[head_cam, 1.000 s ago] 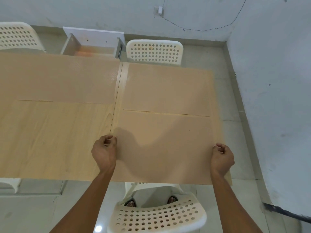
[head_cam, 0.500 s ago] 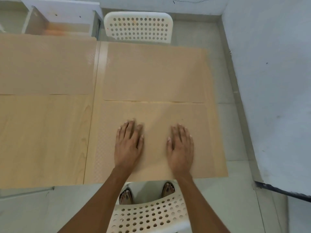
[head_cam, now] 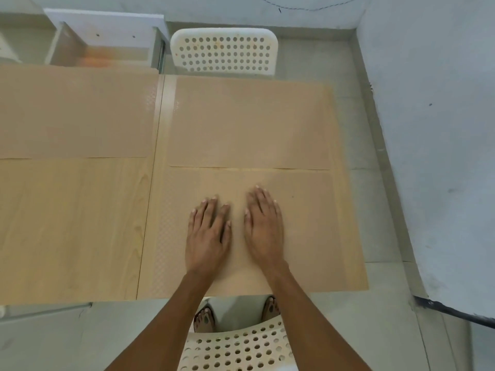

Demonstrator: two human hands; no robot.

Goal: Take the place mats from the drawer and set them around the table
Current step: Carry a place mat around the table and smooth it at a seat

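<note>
Nearest of all, a white perforated chair (head_cam: 241,349) is tucked at the near edge of the counter (head_cam: 72,226), with two bare feet showing on the floor between chair and counter. Both forearms reach over that edge. The left hand (head_cam: 207,236) and right hand (head_cam: 263,228) lie flat, palms down, fingers spread and empty, side by side but not touching each other, on the near mat (head_cam: 321,231). This mat covers the counter's near right corner; its near edge runs along the counter's edge and its right edge reaches the counter's right side. Just beyond it, edge nearly to edge, lies a second mat (head_cam: 249,121) on the far right part of the counter. A third mat (head_cam: 75,113) covers the far left part, with a narrow strip of bare counter between it and the second. The near left of the counter is bare wood grain. Past the counter's far edge stands another white perforated chair (head_cam: 225,53), and left of that chair an open white drawer (head_cam: 104,46) against the wall.
</note>
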